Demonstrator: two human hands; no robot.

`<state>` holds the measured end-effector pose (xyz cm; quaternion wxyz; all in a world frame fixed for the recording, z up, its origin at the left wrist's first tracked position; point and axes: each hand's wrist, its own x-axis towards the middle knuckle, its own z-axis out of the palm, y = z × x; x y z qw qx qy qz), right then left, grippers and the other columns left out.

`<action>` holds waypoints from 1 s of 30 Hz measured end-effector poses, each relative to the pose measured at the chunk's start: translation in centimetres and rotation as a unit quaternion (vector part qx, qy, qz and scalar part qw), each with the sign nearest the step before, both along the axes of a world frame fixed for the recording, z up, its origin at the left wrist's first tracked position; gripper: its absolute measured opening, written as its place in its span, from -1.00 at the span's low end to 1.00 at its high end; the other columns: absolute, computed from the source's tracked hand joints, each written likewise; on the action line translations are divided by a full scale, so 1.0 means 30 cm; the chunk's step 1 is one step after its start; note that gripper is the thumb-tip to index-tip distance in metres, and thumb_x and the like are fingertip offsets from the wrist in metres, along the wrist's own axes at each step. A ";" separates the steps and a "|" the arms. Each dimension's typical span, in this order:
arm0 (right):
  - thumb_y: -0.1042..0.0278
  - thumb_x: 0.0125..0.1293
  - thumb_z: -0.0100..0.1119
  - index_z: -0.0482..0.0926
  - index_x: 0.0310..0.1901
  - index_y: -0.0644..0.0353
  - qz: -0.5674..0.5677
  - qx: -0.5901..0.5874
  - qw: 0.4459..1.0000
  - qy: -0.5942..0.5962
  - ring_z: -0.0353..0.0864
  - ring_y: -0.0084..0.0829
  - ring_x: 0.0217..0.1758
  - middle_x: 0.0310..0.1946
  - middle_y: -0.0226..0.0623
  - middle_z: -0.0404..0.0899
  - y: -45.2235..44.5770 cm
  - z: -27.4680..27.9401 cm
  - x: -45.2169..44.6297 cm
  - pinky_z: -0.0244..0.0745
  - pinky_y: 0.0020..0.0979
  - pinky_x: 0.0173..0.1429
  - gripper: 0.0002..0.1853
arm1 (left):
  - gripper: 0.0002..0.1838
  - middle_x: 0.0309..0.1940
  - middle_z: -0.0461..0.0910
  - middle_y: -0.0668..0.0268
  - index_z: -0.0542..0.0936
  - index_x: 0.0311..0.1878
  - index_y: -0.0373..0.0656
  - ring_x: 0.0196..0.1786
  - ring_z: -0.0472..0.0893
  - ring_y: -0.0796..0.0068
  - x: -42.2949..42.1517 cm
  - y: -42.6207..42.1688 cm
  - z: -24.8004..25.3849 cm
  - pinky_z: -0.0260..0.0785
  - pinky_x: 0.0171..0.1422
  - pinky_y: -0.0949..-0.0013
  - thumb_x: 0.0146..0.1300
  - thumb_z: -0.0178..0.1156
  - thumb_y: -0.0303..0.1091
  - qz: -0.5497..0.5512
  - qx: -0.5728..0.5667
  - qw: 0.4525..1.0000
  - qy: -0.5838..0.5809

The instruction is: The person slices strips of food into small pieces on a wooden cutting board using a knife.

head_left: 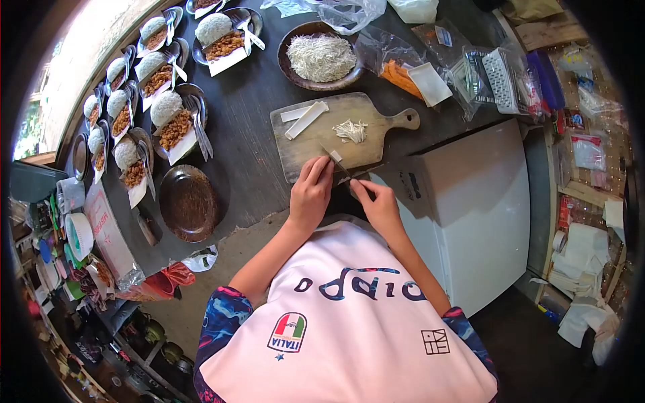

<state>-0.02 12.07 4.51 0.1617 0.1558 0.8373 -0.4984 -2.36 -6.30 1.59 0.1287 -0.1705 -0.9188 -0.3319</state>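
My right hand (376, 201) is closed round the handle of a knife (343, 168), whose narrow blade points up and left over the near edge of a wooden cutting board (366, 151). Close against the blade, my left hand (312, 187) has its fingers pressed together on a white food piece (336, 156), mostly hidden by fingers and blade. Its exact kind cannot be made out. Two longer white strips (306, 120) lie at the board's far left. A small heap of thin white shreds (350, 131) sits near the board's middle.
Beyond the board stands a brown bowl (302, 75) of white shreds. Plates with rice (164, 109), brown food and cutlery line the left. A bare brown plate (189, 203) lies nearer. Plastic bags (386, 57) and a white basket (505, 80) are right, above a white freezer (470, 215).
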 end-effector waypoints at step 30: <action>-0.02 0.51 0.33 0.76 0.03 0.36 0.008 0.031 0.999 0.007 0.77 -0.43 -0.21 -0.24 -0.08 0.83 -0.008 -0.032 0.030 0.59 -0.38 -0.04 -0.52 | -0.63 0.14 0.59 0.15 0.68 0.09 -0.40 0.21 0.61 0.09 0.020 0.002 -0.012 0.56 0.28 0.15 0.18 0.34 -0.66 0.007 0.006 1.000 0.002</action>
